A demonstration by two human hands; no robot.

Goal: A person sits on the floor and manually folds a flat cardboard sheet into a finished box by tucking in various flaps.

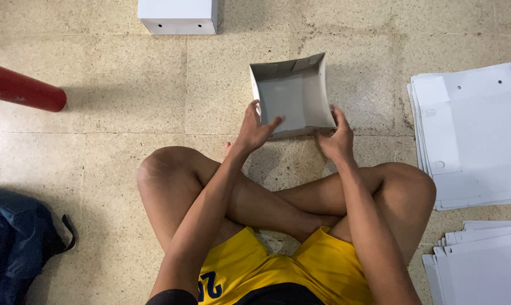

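Note:
A folded white cardboard box (pixel 294 95) with its open top facing me rests on the tiled floor in front of my crossed legs. My left hand (pixel 255 129) grips the box's near left corner, thumb reaching onto the near wall. My right hand (pixel 335 135) holds the near right corner, fingers pressed against the side wall. The box's far flaps look partly folded in.
A stack of flat white cardboard blanks (pixel 475 135) lies at the right, another stack (pixel 481 265) at the lower right. A finished white box (pixel 178 16) stands at the top. A red cylinder (pixel 21 88) is at the left, a dark blue bag (pixel 15 243) at the lower left.

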